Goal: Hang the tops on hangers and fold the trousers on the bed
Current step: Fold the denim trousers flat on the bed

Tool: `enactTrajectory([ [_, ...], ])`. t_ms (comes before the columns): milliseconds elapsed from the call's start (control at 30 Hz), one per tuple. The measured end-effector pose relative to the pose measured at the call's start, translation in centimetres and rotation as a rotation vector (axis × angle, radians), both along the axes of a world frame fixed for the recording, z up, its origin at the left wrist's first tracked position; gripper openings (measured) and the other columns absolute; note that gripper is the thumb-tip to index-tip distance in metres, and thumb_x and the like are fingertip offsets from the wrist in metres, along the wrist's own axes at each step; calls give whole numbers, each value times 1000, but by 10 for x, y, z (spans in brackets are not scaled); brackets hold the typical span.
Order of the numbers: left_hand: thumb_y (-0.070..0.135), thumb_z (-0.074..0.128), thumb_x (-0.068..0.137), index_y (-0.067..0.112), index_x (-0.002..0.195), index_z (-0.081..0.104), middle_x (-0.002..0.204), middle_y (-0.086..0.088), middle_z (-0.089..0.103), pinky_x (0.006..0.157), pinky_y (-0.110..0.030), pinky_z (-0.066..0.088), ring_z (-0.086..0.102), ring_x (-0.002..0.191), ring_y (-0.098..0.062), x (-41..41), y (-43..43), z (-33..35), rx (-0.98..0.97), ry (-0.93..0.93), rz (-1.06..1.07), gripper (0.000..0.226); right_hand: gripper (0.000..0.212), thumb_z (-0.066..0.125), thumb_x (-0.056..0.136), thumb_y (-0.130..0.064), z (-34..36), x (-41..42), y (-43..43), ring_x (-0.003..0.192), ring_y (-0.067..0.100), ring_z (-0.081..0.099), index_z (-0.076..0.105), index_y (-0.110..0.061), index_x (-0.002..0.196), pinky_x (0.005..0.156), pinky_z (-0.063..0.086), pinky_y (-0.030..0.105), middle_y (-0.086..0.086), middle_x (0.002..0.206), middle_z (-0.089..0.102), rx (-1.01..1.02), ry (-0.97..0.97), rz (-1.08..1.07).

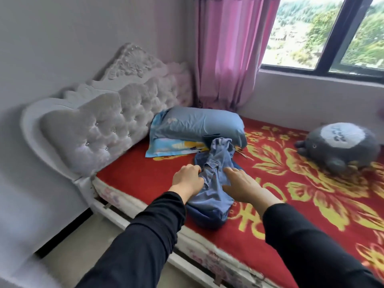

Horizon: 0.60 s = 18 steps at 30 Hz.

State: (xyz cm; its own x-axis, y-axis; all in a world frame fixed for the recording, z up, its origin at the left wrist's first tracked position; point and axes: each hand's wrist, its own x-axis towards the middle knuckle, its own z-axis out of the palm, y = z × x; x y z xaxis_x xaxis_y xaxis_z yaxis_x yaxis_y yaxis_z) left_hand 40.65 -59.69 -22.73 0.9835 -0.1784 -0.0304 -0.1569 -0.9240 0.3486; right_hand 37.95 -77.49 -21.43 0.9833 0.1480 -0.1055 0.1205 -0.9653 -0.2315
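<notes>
My left hand (188,179) grips the jeans (209,199) with curled fingers; right hand (243,185) lies on them, fingers straight. Jeans sit crumpled between both on the bed (135,173), pillow (199,125) just beyond.

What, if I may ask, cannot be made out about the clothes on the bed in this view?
Head view, blue garment: bunched up, so top or trousers is unclear.
Head view, darker blue cloth: mostly covered by that garment.
Head view, left hand: fingertips buried in the folds.
Head view, thin item by the pillow: too small.
</notes>
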Motion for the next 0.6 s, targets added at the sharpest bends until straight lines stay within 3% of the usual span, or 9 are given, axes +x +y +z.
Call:
enactTrajectory([
  [333,22,46,91,15,123,56,129,-6,55,92,-39,47,52,115,-27,221,-51,-101,71,267,-55,34,49,50,95,-27,-112,196,-64,125,28,43,36,-13,139,96,42,36,9,137,47,60,214,-163],
  [600,21,44,92,16,133,49,141,-4,46,100,-38,42,44,127,-26,357,-111,-212,66,269,-117,41,45,49,94,-28,-227,330,-120,124,30,42,39,-10,134,97,42,41,10,134,48,9,294,-204],
])
